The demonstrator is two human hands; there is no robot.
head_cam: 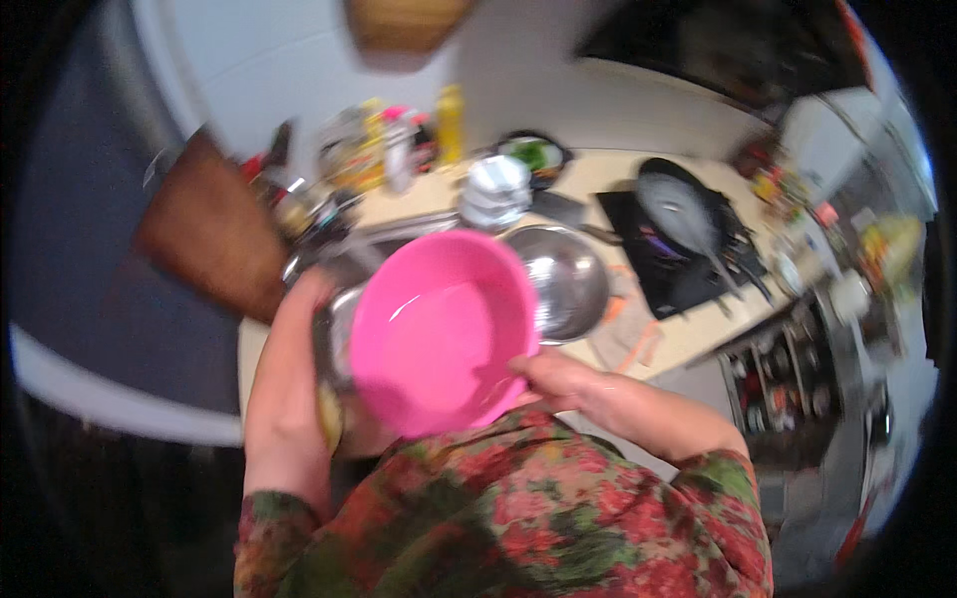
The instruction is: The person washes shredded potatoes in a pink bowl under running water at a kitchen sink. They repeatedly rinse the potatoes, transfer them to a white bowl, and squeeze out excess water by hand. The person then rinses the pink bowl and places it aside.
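A pink plastic basin [448, 329] is tilted towards me in front of my body, above the sink edge. My right hand [549, 377] grips its rim at the lower right, thumb inside. On the left, my left hand [310, 299] reaches towards the sink [359, 258]; its fingers are blurred, and whether they hold anything cannot be told. Behind the basin's right side lies a large stainless steel bowl [564, 284] on the counter. A stack of shiny metal bowls [495, 196] stands beyond it.
A black cooktop [658, 288] carries a frying pan [677, 209] with a utensil in it. A grey cloth with orange marks [632, 329] lies near the counter edge. Bottles [450, 123] and a plate of greens [532, 155] stand along the wall. An open drawer [781, 374] is at right.
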